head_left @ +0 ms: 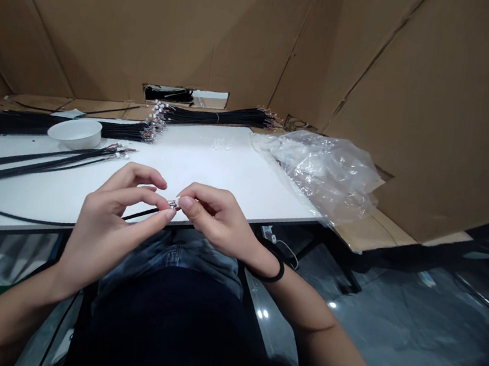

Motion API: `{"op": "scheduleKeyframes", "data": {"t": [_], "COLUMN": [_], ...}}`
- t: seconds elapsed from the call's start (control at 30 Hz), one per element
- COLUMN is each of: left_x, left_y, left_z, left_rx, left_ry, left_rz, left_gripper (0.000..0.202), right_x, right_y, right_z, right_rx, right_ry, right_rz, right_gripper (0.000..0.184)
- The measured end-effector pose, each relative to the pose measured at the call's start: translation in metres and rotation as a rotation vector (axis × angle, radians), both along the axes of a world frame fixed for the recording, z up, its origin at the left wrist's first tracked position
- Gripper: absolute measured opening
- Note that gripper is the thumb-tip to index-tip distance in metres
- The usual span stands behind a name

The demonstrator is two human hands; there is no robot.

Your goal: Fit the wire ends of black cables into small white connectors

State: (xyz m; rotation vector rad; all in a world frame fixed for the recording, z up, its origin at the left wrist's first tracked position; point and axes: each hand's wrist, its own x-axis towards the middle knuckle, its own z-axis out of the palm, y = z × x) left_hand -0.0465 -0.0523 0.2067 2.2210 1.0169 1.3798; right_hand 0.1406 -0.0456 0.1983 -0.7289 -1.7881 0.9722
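Pinching thin black cable [140, 214] (left hand [107, 213]), small white plastic connector [177, 202] (right hand [222, 217]), apparently unfinished; upper left, black cable bundle [15, 123], completion unclear.

Thin black cable [140, 214], white connector [177, 202]

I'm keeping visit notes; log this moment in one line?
left hand: pinching black cable near its end | right hand: gripping small white connector | nearby: white bowl, plastic bag
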Motion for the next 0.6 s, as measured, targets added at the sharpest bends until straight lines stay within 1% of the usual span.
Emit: {"op": "scheduleKeyframes", "data": {"t": [0.1,0.17,0.23,0.37,0.43,0.5,0.6], "left_x": [0.000,0.001,0.004,0.009,0.010,0.010,0.008], "left_y": [0.001,0.001,0.001,0.001,0.000,-0.001,-0.001], "left_z": [0.000,-0.001,-0.003,-0.006,-0.008,-0.009,-0.012], "left_rx": [-0.047,-0.009,0.089,0.392,0.518,0.607,0.676], "left_ry": [-0.019,-0.011,0.017,0.116,0.164,0.218,0.298], "left_rz": [-0.006,0.008,0.034,0.111,0.143,0.176,0.206], "left_gripper": [0.009,0.009,0.010,0.012,0.014,0.019,0.026], "right_x": [-0.001,-0.002,-0.002,-0.002,-0.001,-0.001,-0.002], "right_y": [0.000,-0.001,-0.001,0.000,0.000,0.000,-0.001], "right_z": [-0.001,-0.002,-0.002,-0.003,-0.003,-0.002,-0.002], "right_rx": [0.040,0.046,0.030,-0.023,-0.044,-0.060,-0.077], "right_ry": [0.002,0.012,0.022,0.055,0.066,0.058,0.032], "right_rz": [-0.017,-0.038,-0.060,-0.071,-0.072,-0.088,-0.113], "right_gripper": [0.036,0.035,0.034,0.034,0.035,0.037,0.040]}}
